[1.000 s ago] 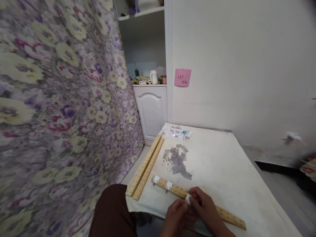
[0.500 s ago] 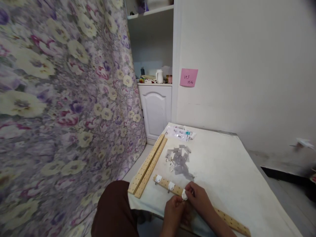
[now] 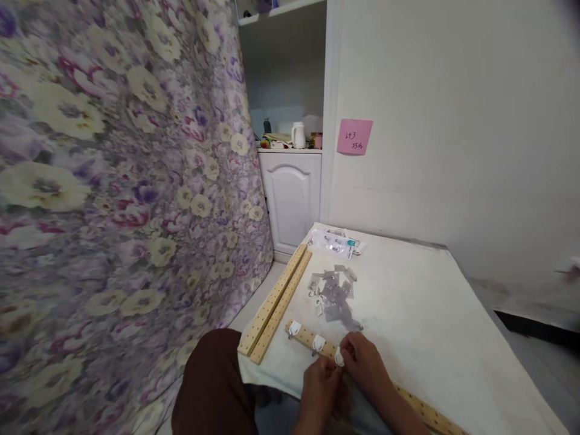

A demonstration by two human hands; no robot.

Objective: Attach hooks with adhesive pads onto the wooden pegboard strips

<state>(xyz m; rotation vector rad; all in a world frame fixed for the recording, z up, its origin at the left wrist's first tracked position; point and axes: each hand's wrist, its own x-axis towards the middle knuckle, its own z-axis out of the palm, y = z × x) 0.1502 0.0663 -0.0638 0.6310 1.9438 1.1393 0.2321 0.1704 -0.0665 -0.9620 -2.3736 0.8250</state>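
A wooden strip with rows of small holes lies along the near side of the table, partly hidden by my hands and forearm. Two white hooks with metal ends sit on its left part, spaced apart. Farther right on the strip is a third white hook, between my hands. My right hand pinches this hook's upper right edge with thumb and forefinger. Below it, my left hand has its fingers closed at the hook's lower end; the exact grip is partly hidden.
Two more perforated wooden strips lie side by side along the table's left edge. A pile of clear plastic pieces with a few small hooks lies mid-table. Clear packaging rests at the far edge, below a pink note on the wall.
The view has shifted slightly, moving the scene a little to the right. Both hands stay at the third hook, with only small finger movement.
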